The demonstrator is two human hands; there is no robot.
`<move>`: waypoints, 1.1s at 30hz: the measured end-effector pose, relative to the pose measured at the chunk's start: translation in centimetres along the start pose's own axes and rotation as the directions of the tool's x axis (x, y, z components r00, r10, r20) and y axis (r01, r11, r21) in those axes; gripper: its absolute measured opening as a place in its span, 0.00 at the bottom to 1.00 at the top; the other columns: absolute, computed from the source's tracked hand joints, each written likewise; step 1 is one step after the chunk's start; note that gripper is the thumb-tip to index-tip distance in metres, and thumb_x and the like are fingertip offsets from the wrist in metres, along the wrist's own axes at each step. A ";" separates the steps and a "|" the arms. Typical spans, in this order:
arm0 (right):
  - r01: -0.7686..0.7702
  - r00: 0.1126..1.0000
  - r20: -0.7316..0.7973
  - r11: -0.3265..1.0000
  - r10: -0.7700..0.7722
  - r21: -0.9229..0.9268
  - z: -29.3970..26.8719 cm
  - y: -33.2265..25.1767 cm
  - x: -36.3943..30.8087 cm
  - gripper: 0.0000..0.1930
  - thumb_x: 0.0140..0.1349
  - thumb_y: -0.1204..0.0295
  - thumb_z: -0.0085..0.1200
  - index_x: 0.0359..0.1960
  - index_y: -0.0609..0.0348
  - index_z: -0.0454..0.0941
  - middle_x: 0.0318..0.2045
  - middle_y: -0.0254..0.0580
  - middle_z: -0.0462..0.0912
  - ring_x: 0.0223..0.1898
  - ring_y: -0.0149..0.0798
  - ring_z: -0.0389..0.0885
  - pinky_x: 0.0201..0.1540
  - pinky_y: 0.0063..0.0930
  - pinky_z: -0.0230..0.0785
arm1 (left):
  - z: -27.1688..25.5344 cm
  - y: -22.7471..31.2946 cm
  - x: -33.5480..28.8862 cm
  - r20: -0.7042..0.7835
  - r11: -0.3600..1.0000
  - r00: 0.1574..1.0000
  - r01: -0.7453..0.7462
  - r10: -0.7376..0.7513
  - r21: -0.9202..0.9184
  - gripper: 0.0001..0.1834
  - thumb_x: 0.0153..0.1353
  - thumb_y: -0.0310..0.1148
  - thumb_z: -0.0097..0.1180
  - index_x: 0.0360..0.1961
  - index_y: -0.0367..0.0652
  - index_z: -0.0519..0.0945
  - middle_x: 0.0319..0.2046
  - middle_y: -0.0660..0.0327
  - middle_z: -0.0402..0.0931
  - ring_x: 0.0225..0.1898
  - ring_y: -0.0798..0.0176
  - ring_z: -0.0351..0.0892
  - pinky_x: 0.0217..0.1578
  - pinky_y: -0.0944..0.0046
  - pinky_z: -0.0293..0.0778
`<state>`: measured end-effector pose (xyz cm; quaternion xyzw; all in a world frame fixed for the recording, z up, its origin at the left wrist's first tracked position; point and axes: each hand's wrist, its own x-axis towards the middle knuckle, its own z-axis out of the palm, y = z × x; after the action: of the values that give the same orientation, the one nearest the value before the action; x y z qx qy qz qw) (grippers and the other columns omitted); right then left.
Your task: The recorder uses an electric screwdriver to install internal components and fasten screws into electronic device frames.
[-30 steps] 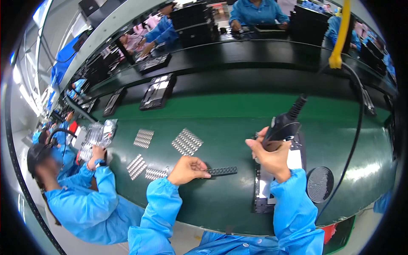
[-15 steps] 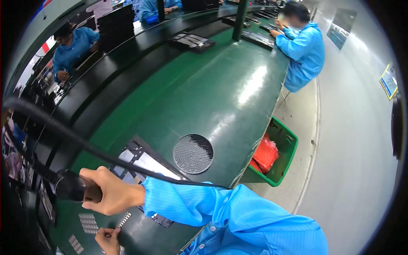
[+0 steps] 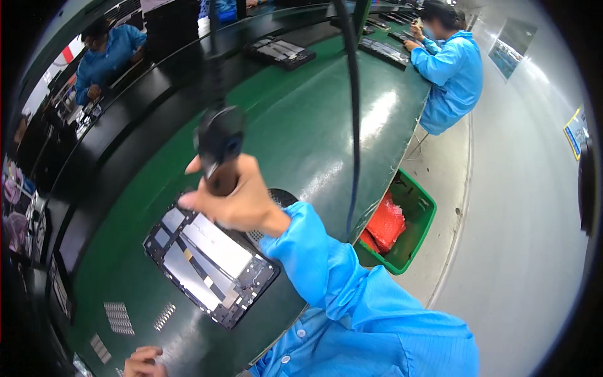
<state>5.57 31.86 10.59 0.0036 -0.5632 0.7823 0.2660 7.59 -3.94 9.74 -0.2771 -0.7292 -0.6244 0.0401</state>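
Note:
My right hand (image 3: 235, 201) is wrapped round a dark corded electric screwdriver (image 3: 221, 179), whose tip is hidden. Below it an opened tablet (image 3: 207, 267) lies on the green table, with silver plates, a dark ribbon strip and black edges. At the lower left edge is my left hand (image 3: 144, 363), its fingers curled and its lower part cut off; whether anything is in them is hidden. Close above that hand lie a short strip of small metal pieces (image 3: 164, 316), a larger sheet of such pieces (image 3: 118, 318) and a narrow one (image 3: 100, 348).
A round perforated mat (image 3: 282, 198) sits partly hidden behind my right wrist. A black cable (image 3: 353, 125) hangs across the view. Beside the table stands a green bin (image 3: 411, 248) with red bags (image 3: 384, 223). Co-workers in blue (image 3: 449, 75) sit further along, near black trays (image 3: 279, 51).
My right hand has swung right and up with the screwdriver, uncovering the tablet, which sits nearer me. My left hand has let go of the metal strip and drawn back toward the lower edge.

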 end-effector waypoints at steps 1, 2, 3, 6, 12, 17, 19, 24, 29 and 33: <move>0.023 0.998 -0.051 0.998 -0.026 -0.065 -0.5 0.5 0.2 0.16 0.44 0.79 0.67 0.33 0.61 0.71 0.20 0.27 0.72 0.22 0.19 0.69 0.23 0.16 0.61 | 1.4 2.0 0.8 0.116 0.976 0.985 -0.103 0.126 -0.190 0.10 0.53 0.24 0.62 0.22 0.39 0.71 0.35 0.50 0.77 0.36 0.53 0.78 0.39 0.49 0.74; 0.040 0.997 -0.062 0.997 -0.043 -0.061 -1.1 0.1 0.0 0.17 0.44 0.79 0.67 0.34 0.61 0.72 0.20 0.27 0.73 0.22 0.19 0.69 0.24 0.16 0.61 | 2.9 3.7 0.8 0.117 0.979 0.987 -0.088 0.111 -0.186 0.10 0.53 0.24 0.62 0.22 0.39 0.71 0.35 0.50 0.77 0.36 0.53 0.78 0.39 0.49 0.74; 0.051 0.996 -0.073 0.997 -0.055 -0.063 -1.9 0.5 0.0 0.17 0.44 0.79 0.67 0.34 0.61 0.72 0.20 0.27 0.73 0.21 0.19 0.69 0.23 0.16 0.61 | 4.7 5.2 0.8 0.098 0.904 0.978 -0.128 0.182 -0.407 0.09 0.56 0.28 0.60 0.24 0.39 0.72 0.37 0.52 0.76 0.36 0.53 0.77 0.37 0.48 0.74; 0.100 0.992 -0.066 0.988 -0.109 -0.120 -3.1 1.5 -0.1 0.18 0.46 0.80 0.67 0.38 0.62 0.72 0.17 0.30 0.74 0.18 0.21 0.71 0.20 0.17 0.62 | 6.7 7.1 1.9 0.148 0.647 0.838 -0.281 0.525 -0.709 0.14 0.67 0.35 0.44 0.28 0.40 0.76 0.42 0.58 0.73 0.36 0.53 0.76 0.32 0.45 0.72; 0.106 0.983 -0.131 0.980 -0.129 -0.168 -3.4 -0.6 -0.5 0.17 0.45 0.80 0.68 0.36 0.63 0.74 0.17 0.29 0.76 0.17 0.22 0.72 0.19 0.18 0.64 | 9.2 8.7 5.7 0.462 0.403 0.674 0.257 0.577 -0.878 0.21 0.70 0.35 0.35 0.28 0.40 0.79 0.40 0.55 0.79 0.34 0.53 0.80 0.39 0.42 0.71; 0.215 0.953 -0.180 0.962 -0.244 -0.167 -6.8 -0.4 -0.1 0.14 0.46 0.82 0.66 0.33 0.66 0.75 0.17 0.34 0.76 0.15 0.27 0.75 0.16 0.19 0.65 | 8.5 6.0 4.4 0.555 0.694 0.683 0.098 0.474 -0.713 0.05 0.54 0.30 0.58 0.25 0.41 0.77 0.32 0.53 0.78 0.34 0.56 0.79 0.38 0.51 0.72; 0.233 0.953 -0.159 0.959 -0.258 -0.162 -7.5 0.4 -0.3 0.14 0.45 0.82 0.67 0.32 0.65 0.74 0.17 0.34 0.76 0.15 0.27 0.74 0.16 0.19 0.65 | 9.3 2.7 2.4 0.293 0.855 0.933 -0.030 0.210 -0.517 0.11 0.45 0.22 0.65 0.20 0.39 0.72 0.24 0.52 0.78 0.31 0.58 0.80 0.33 0.58 0.76; 0.215 0.961 -0.140 0.961 -0.240 -0.173 -6.2 1.2 0.1 0.15 0.46 0.80 0.68 0.32 0.64 0.73 0.16 0.34 0.76 0.14 0.26 0.74 0.17 0.19 0.65 | 7.4 -5.5 2.7 0.007 0.973 0.987 0.162 -0.163 -0.163 0.08 0.54 0.18 0.58 0.25 0.37 0.71 0.31 0.51 0.78 0.34 0.60 0.81 0.36 0.62 0.77; 0.192 0.960 -0.156 0.953 -0.231 -0.233 -6.2 1.6 0.7 0.15 0.46 0.79 0.68 0.32 0.64 0.72 0.16 0.34 0.76 0.14 0.26 0.73 0.17 0.19 0.64 | 6.8 -10.6 2.6 -0.211 0.934 0.914 0.317 -0.347 -0.163 0.07 0.55 0.19 0.59 0.27 0.36 0.72 0.29 0.55 0.78 0.29 0.67 0.79 0.31 0.71 0.76; 0.165 0.957 -0.188 0.947 -0.222 -0.277 -6.5 2.2 1.0 0.15 0.47 0.79 0.67 0.32 0.65 0.72 0.16 0.34 0.76 0.15 0.26 0.73 0.17 0.19 0.65 | 6.2 -11.0 3.0 -0.270 0.934 0.894 0.339 -0.358 -0.113 0.07 0.55 0.20 0.60 0.26 0.37 0.72 0.29 0.56 0.78 0.28 0.69 0.78 0.29 0.73 0.76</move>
<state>5.72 37.54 6.60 -0.0609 -0.6246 0.6678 0.4002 1.85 2.20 -0.16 -0.0499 -0.7333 -0.6777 0.0238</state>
